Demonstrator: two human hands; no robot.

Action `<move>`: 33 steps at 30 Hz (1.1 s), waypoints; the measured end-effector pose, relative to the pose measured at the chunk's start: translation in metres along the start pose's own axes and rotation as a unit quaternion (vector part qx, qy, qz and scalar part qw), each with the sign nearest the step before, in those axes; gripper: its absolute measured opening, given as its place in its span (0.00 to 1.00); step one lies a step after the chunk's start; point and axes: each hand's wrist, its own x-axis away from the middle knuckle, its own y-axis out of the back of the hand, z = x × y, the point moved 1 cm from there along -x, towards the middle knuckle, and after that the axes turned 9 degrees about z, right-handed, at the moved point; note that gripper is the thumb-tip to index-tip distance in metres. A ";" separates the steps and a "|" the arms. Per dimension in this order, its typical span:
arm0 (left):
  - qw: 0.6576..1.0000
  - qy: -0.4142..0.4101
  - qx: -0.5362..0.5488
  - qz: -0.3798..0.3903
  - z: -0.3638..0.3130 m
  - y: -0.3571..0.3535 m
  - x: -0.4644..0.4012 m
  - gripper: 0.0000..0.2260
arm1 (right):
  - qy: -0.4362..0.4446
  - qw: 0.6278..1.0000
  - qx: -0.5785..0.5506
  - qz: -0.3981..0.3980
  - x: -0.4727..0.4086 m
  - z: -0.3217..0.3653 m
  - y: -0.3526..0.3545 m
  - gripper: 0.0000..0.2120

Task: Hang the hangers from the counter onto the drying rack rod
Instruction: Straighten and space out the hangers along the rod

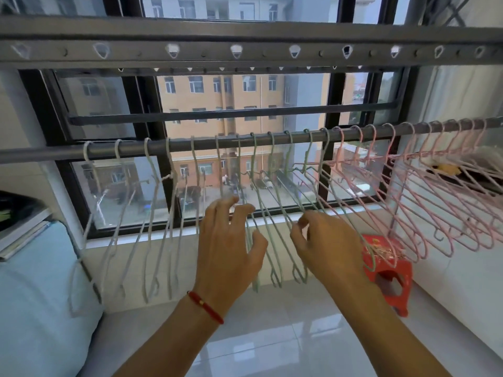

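No brand or readable writing shows anywhere; the gold pattern on the red plastic stool (388, 263) by the wall is too blurred to read. The drying rack rod (217, 142) runs across the window (245, 104), carrying a full row of wire hangers: white hangers (152, 213) at left, green hangers (272, 227) in the middle, pink hangers (435, 200) at right, all hooked over the rod and tilted. The left hand (231, 248), with a red bracelet (205, 307) on its wrist, has fingers spread and loosely bent among the green hangers, touching their wires without closing on any. The right hand (326, 246) pinches a green wire between thumb and forefinger. A perforated rack beam (245, 51) spans overhead. A pale blue cushion (35, 295) lies at left; glossy white tile floor (272, 336) lies below.
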 end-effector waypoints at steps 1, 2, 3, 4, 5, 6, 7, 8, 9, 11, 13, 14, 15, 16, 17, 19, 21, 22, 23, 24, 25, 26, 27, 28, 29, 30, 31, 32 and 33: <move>1.000 -0.001 0.004 0.000 -0.008 -0.005 -0.001 0.15 | 0.005 1.000 -0.013 -0.007 0.003 -0.008 0.003 0.11; 1.000 -0.001 0.009 0.003 -0.017 -0.010 -0.002 0.15 | 0.012 0.999 -0.024 -0.018 0.005 -0.017 0.006 0.10; 1.000 -0.001 0.013 0.009 -0.025 -0.016 -0.003 0.16 | 0.019 0.999 -0.033 -0.030 0.008 -0.025 0.008 0.09; 1.000 -0.001 0.018 0.014 -0.033 -0.021 -0.004 0.16 | 0.025 0.998 -0.042 -0.042 0.010 -0.032 0.011 0.08; 1.000 -0.001 0.022 0.020 -0.041 -0.027 -0.004 0.17 | 0.029 0.997 -0.053 -0.052 0.011 -0.040 0.012 0.07; 0.999 -0.002 0.027 0.025 -0.047 -0.032 -0.005 0.17 | 0.033 0.995 -0.064 -0.062 0.013 -0.047 0.013 0.07; 0.999 -0.004 0.030 0.031 -0.053 -0.037 -0.004 0.17 | 0.039 0.994 -0.075 -0.070 0.013 -0.054 0.013 0.08; 0.999 -0.006 0.033 0.036 -0.058 -0.041 -0.005 0.18 | 0.045 0.992 -0.083 -0.079 0.014 -0.060 0.013 0.08; 0.998 -0.007 0.038 0.040 -0.063 -0.044 -0.004 0.18 | 0.051 0.991 -0.087 -0.088 0.014 -0.066 0.013 0.09; 0.998 -0.009 0.049 0.047 -0.070 -0.048 -0.004 0.18 | 0.058 0.990 -0.095 -0.089 0.016 -0.075 0.014 0.12; 0.997 -0.009 0.056 0.055 -0.075 -0.052 -0.003 0.19 | 0.054 0.991 -0.101 -0.064 0.023 -0.081 0.013 0.15; 0.996 -0.010 0.059 0.061 -0.078 -0.054 -0.002 0.19 | 0.046 0.992 -0.102 -0.054 0.027 -0.083 0.012 0.16; 0.996 -0.012 0.062 0.068 -0.081 -0.056 -0.002 0.20 | 0.038 0.993 -0.102 -0.049 0.031 -0.084 0.012 0.17; 0.995 -0.014 0.067 0.076 -0.084 -0.058 -0.001 0.20 | 0.034 0.993 -0.101 -0.046 0.034 -0.087 0.011 0.17; 0.994 -0.015 0.072 0.081 -0.088 -0.060 -0.001 0.21 | 0.031 0.994 -0.101 -0.041 0.037 -0.089 0.012 0.18; 0.993 -0.022 0.075 0.083 -0.095 -0.066 -0.002 0.21 | 0.026 0.994 -0.103 -0.035 0.040 -0.096 0.015 0.19; 0.993 -0.025 0.076 0.088 -0.108 -0.074 -0.001 0.21 | 0.022 0.994 -0.105 -0.032 0.041 -0.108 0.019 0.20; 0.992 -0.026 0.079 0.093 -0.116 -0.077 -0.001 0.21 | 0.020 0.993 -0.111 -0.034 0.041 -0.116 0.023 0.20; 0.992 -0.026 0.078 0.096 -0.125 -0.081 0.000 0.21 | 0.020 0.992 -0.118 -0.037 0.040 -0.124 0.028 0.20; 0.993 -0.026 0.072 0.095 -0.134 -0.085 0.000 0.21 | 0.025 0.991 -0.125 -0.037 0.038 -0.134 0.030 0.20; 0.994 -0.022 0.063 0.089 -0.144 -0.091 0.000 0.21 | 0.034 0.990 -0.130 -0.033 0.036 -0.145 0.033 0.20; 0.995 -0.015 0.054 0.082 -0.151 -0.095 -0.001 0.21 | 0.043 0.990 -0.130 -0.030 0.033 -0.153 0.034 0.20; 0.996 -0.004 0.043 0.075 -0.159 -0.101 -0.001 0.21 | 0.051 0.990 -0.131 -0.023 0.032 -0.162 0.035 0.21; 0.997 0.010 0.033 0.065 -0.169 -0.108 -0.003 0.20 | 0.061 0.989 -0.135 -0.018 0.030 -0.174 0.036 0.21; 0.998 0.024 0.031 0.055 -0.180 -0.115 -0.006 0.20 | 0.071 0.988 -0.139 -0.016 0.029 -0.185 0.038 0.21; 0.998 0.037 0.031 0.047 -0.194 -0.124 -0.008 0.19 | 0.087 0.986 -0.139 -0.016 0.028 -0.199 0.039 0.21; 0.997 0.048 0.036 0.043 -0.208 -0.132 -0.009 0.18 | 0.098 0.985 -0.137 -0.019 0.027 -0.212 0.044 0.20; 0.997 0.055 0.044 0.042 -0.221 -0.141 -0.012 0.18 | 0.103 0.985 -0.137 -0.021 0.025 -0.226 0.045 0.20; 0.996 0.060 0.048 0.040 -0.235 -0.149 -0.016 0.18 | 0.100 0.985 -0.138 -0.023 0.021 -0.241 0.050 0.19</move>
